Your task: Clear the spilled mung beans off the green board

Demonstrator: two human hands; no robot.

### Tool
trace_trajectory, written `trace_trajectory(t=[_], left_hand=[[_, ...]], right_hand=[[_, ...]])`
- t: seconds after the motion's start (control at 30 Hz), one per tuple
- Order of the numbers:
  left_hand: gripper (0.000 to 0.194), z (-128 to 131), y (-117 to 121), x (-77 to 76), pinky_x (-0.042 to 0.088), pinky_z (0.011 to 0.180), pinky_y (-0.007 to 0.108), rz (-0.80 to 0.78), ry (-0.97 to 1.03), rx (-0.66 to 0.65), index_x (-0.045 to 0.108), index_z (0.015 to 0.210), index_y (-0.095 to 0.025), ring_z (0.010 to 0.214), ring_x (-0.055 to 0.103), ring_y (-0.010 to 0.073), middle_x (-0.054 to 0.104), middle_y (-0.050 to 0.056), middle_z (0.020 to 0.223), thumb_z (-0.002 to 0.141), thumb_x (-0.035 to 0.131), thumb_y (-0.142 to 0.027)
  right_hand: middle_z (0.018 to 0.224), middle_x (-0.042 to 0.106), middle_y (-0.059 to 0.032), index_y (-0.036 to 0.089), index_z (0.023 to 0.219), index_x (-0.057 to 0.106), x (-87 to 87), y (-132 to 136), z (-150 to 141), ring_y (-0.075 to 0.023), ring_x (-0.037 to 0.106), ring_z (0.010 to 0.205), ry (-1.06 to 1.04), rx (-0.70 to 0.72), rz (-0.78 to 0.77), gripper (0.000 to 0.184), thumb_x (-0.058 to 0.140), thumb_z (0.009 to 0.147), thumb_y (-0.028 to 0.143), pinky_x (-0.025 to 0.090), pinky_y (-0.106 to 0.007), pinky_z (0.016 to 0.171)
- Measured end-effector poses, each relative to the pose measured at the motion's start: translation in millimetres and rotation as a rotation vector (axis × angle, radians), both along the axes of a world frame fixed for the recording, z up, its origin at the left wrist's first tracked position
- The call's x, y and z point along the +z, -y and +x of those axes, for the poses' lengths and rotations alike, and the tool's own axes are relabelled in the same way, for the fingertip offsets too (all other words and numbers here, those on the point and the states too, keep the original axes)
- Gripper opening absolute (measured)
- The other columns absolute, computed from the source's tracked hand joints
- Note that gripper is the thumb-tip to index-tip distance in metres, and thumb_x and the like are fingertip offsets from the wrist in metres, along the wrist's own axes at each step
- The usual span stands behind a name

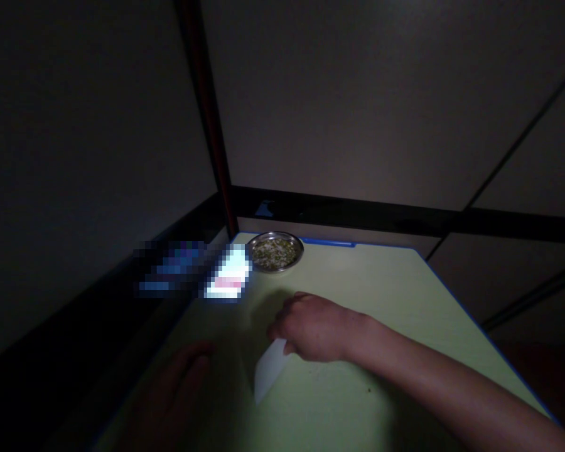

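Over tbl (386, 295), R hand (311, 326) pinching white card (269, 370); L hand (169, 389) nearby, can't tell if spread.

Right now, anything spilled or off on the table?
Slightly: a dark speck sits loose on the table, by the right arm, well away from the plate of green-and-white bits. Looks stray; can't tell what it is. The plate looks upright.

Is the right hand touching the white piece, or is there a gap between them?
Touching: the head view shows the right hand with its fingers closed on the upper end of the white piece.
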State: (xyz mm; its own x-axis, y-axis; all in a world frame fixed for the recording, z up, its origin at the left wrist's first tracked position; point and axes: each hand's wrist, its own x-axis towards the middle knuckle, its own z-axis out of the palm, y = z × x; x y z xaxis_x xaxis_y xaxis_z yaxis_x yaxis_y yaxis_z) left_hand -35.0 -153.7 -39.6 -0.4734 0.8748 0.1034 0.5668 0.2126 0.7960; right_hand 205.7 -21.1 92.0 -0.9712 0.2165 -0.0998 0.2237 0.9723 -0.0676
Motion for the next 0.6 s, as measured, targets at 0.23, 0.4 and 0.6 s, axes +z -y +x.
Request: trace_trajectory(t=[0.23, 0.4, 0.6], left_hand=[[0.050, 0, -3, 3.7, 0.053, 0.103, 0.050, -0.049, 0.016, -0.017, 0.068, 0.107, -0.026, 0.114, 0.067, 0.0310, 0.074, 0.007, 0.117, 0.082, 0.046, -0.064], [0.055, 3, -1, 7.6, 0.052, 0.103, 0.048, -0.075, 0.029, 0.009, 0.066, 0.109, -0.024, 0.116, 0.065, 0.0310, 0.072, 0.009, 0.121, 0.080, 0.046, -0.067], [0.055, 8, -3, 15.0, 0.052, 0.103, 0.044, -0.074, 0.079, 0.033, 0.063, 0.109, -0.024, 0.117, 0.064, 0.0297, 0.072, 0.009, 0.121, 0.079, 0.046, -0.066]], right_hand=[[0.096, 0.078, -0.0093, 0.017, 0.104, 0.074, -7.3, -17, -6, -0.0247, 0.072, 0.094, -0.025, -0.080, 0.026, 0.020, 0.075, 0.085, 0.022, 0.048, -0.036, 0.089], [0.101, 0.076, -0.0105, 0.017, 0.109, 0.072, 16.6, -30, 2, -0.0259, 0.070, 0.094, -0.121, -0.281, -0.079, 0.025, 0.074, 0.085, 0.024, 0.048, -0.034, 0.080], [0.099, 0.073, -0.0103, 0.016, 0.120, 0.061, 19.4, -15, -15, -0.0226, 0.067, 0.083, -0.431, -0.564, -0.380, 0.035, 0.060, 0.092, 0.035, 0.048, -0.031, 0.070]])
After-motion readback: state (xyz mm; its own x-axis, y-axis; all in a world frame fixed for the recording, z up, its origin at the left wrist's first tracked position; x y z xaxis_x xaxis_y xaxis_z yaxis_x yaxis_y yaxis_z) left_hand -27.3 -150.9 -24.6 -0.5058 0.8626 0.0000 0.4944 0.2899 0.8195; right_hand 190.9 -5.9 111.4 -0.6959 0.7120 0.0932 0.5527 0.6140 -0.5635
